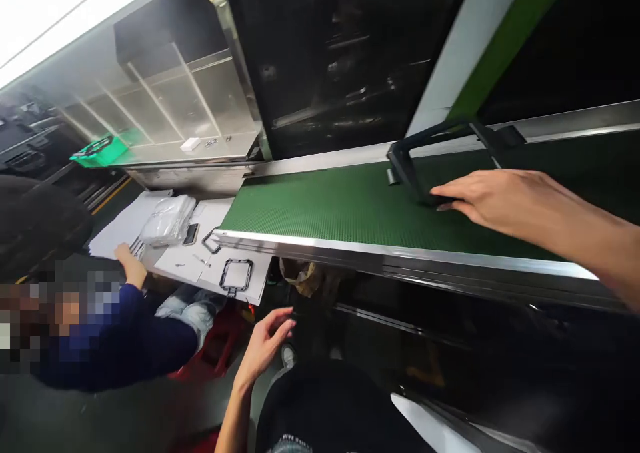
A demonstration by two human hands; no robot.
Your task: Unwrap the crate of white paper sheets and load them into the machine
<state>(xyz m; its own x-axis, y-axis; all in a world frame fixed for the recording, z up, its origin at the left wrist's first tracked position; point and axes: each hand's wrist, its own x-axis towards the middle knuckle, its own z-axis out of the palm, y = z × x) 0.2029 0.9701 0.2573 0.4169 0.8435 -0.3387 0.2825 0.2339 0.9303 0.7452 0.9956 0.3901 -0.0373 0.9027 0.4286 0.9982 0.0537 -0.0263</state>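
Over the green conveyor belt (300,206), my right hand (493,196) pinches a black plastic frame (407,170) by its near side. The frame is tilted and slightly blurred, with a loop shape and a block at its far right corner. Whether it touches the belt I cannot tell. My left hand (267,336) hangs below the belt's near edge, above my lap. Its fingers are loosely bent and apart, and nothing is in them.
A co-worker's hand (131,265) rests at a white-covered table (240,213) on the left. There lie a plastic-wrapped pack (169,220), a phone (191,234) and a square black frame (237,275). A green tray (103,152) stands farther back. The belt's metal rail (350,246) runs in front.
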